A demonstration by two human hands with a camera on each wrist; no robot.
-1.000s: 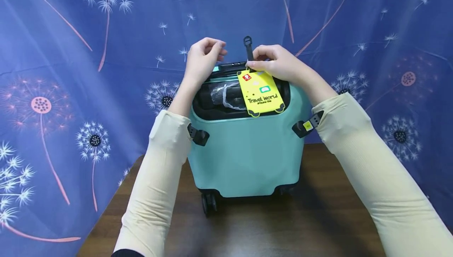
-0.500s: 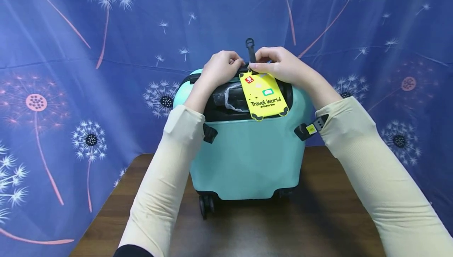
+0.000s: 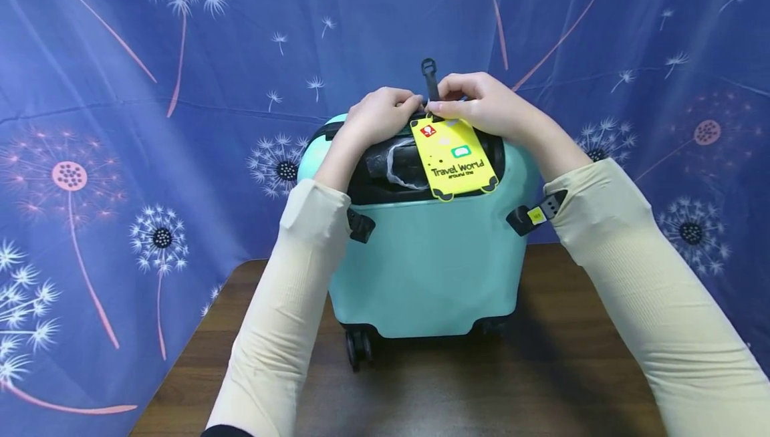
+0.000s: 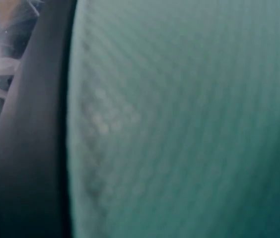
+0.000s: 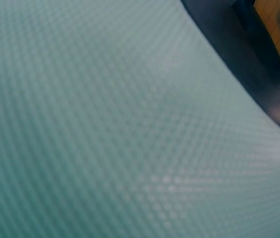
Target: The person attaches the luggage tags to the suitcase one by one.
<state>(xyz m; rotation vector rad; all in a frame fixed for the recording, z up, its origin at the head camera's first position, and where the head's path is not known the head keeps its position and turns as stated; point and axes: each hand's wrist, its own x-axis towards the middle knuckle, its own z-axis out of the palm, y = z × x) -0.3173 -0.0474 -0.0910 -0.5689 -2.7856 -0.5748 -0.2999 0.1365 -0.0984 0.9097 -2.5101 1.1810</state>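
Note:
A teal hard-shell suitcase stands upright in the head view, a dark recess in its upper front. My right hand pinches the black strap of a yellow luggage tag between thumb and fingers. The strap's buckle end points up; the tag hangs over the recess, printed "Travel World". At the suitcase's top, my left hand covers the handle area, its thumb tip right beside the strap; I cannot tell what its hidden fingers hold. Both wrist views show mostly the teal shell close up, with neither hand plain.
Clear plastic wrap covers a dark part inside the recess. The suitcase's black wheels rest on a brown wooden table. Close behind hangs a blue dandelion-print cloth. Small black wrist devices sit at both cuffs.
My left hand has come down and right from the air onto the suitcase's top, beside the strap. The right hand keeps its pinch, and the tag has barely shifted.

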